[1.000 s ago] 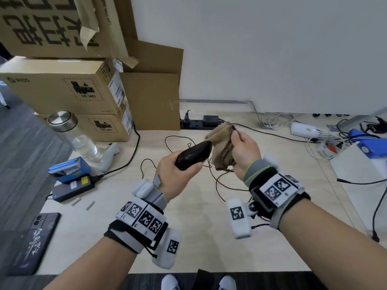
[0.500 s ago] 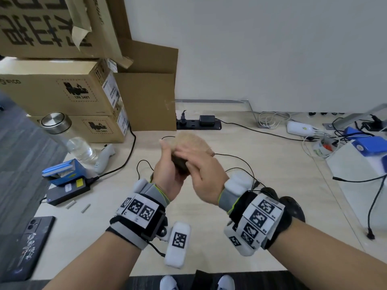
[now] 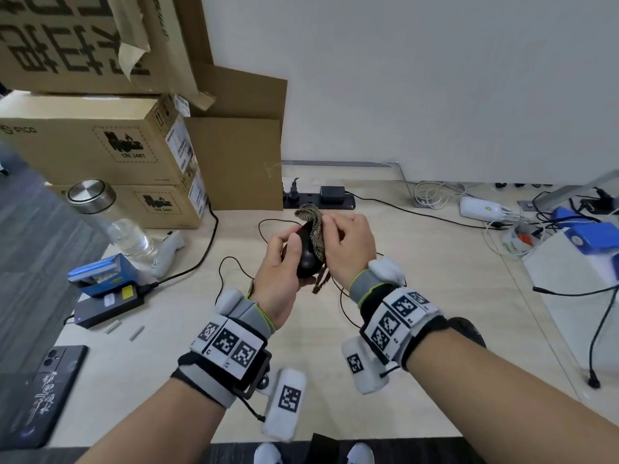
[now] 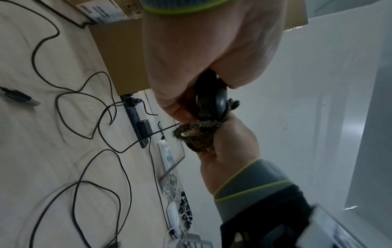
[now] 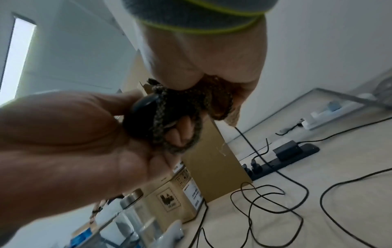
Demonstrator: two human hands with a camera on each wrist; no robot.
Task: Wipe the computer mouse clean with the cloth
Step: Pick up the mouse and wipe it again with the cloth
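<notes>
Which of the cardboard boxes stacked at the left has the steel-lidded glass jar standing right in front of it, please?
The lowest cardboard box of the stack: the glass jar stands against its front left corner. The boxes above it sit higher, clear of the jar.

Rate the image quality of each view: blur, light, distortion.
Head view: sharp and evenly lit, wide-angle bend at the edges, black computer mouse clear. Left wrist view: dim, soft, brown woven cloth slightly blurred. Right wrist view: left hand looms large, blurred and shadowed; bright window glare top left.

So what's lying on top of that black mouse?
A brown cloth is draped over the mouse, held there by the right hand. The left hand grips the mouse. Its far side is covered.
</notes>
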